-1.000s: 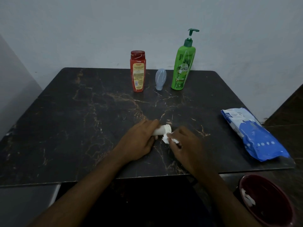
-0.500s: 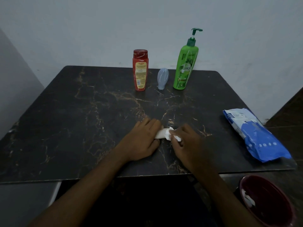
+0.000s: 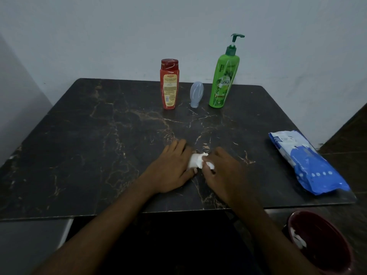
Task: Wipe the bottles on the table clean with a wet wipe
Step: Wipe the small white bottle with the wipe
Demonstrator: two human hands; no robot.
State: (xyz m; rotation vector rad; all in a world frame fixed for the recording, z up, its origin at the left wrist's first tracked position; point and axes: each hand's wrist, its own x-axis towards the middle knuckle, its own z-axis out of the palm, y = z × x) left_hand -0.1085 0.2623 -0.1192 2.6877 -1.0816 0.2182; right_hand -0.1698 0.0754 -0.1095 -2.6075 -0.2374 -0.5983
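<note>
My left hand (image 3: 170, 171) lies low over the dark marble table (image 3: 99, 145) and grips a small white bottle (image 3: 193, 162), mostly hidden under its fingers. Against the bottle's exposed end my right hand (image 3: 222, 173) pinches a crumpled white wet wipe (image 3: 207, 162). At the back of the table a red bottle (image 3: 169, 84) stands upright, with a small pale blue tube (image 3: 196, 94) to its right, cap down. A green pump bottle (image 3: 224, 76) stands upright just right of the tube.
A blue and white wet wipe pack (image 3: 307, 163) lies near the table's right edge. Below the front right corner sits a dark red bin (image 3: 321, 243) with used white wipes inside. A pale wall rises behind the table.
Both hands have stayed in the same spot on the table. The wipe has shifted slightly along the white bottle's end as the right hand rubs it.
</note>
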